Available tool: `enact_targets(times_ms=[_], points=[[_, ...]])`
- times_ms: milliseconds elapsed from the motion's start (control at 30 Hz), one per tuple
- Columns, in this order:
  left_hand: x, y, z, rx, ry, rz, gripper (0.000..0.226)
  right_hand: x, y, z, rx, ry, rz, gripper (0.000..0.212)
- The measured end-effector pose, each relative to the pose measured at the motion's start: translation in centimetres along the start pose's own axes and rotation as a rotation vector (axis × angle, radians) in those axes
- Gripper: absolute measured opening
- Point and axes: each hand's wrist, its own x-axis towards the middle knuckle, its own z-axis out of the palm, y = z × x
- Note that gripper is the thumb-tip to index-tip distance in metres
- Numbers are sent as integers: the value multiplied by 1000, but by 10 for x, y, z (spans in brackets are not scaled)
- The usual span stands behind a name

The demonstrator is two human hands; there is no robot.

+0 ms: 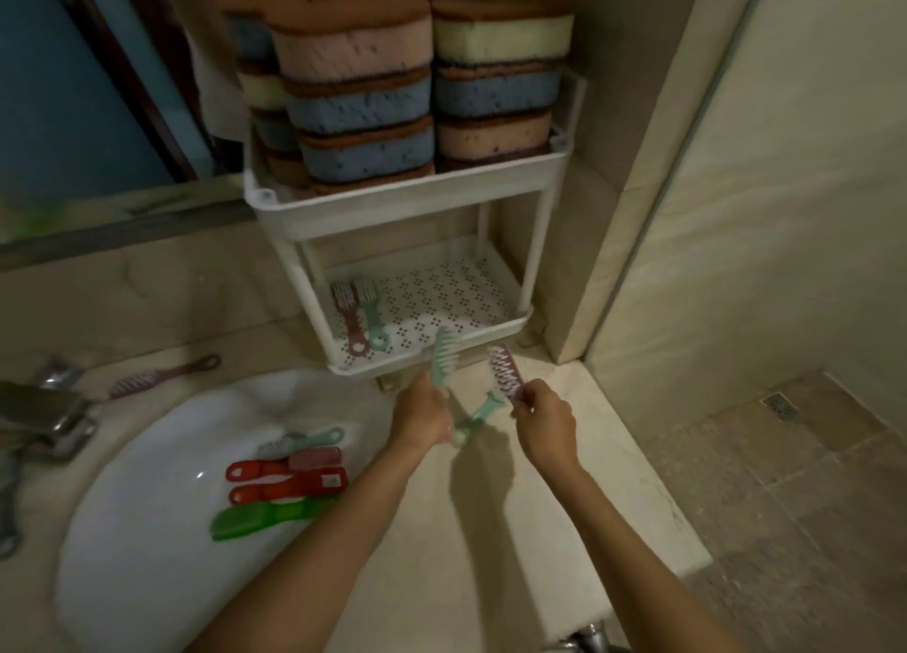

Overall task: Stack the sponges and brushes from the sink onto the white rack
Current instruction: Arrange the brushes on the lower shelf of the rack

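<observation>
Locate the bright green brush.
Head view, lower left: the green brush lies in the white sink, nearest the camera, right beside the two red brushes.

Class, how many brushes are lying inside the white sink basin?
4, lying side by side: the teal brush farthest back, then one red brush, a second red brush, and the green brush nearest. The left forearm may hide more.
</observation>
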Motion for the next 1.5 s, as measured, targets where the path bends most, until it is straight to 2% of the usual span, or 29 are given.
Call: enact_targets(times_ms=[167,267,367,500,633,800,967,1033,1100,1233,1367,1433,1500], points=[[27,18,-49,-233,111,-37,18,49,-59,33,50,-78,-73,19],[55,26,-61,-320,172,-79,31,85,-89,54,12,-121,-118,22],[78,31,-68,-332,196,-115,40,117,-108,73,-30,-130,-129,25],[102,22,-76,-340,227,-133,36,154,-114,104,-130,-172,-165,28],[116,11,-75,-337,228,-86,40,168,-121,130,-154,-236,-198,33],[123,15,-76,-377,223,-154,24,171,-127,149,-195,-256,-238,39],[124,16,-74,-407,241,-160,24,171,-128,140,-224,-233,-302,30],[125,18,-72,-431,274,-141,15,168,-127,128,-102,-131,-337,26],[130,18,-67,-473,304,-127,12,160,-126,113,129,-96,-304,18],[133,31,-53,-526,225,-127,17,151,-123,88,610,-345,-53,10],[126,46,-48,-508,137,-36,14,163,-118,82,714,-332,70,34],[128,40,-47,-361,171,45,21,171,-116,81,755,-332,76,28],[128,28,-52,-77,213,185,21,179,-113,81,635,-310,84,16]])
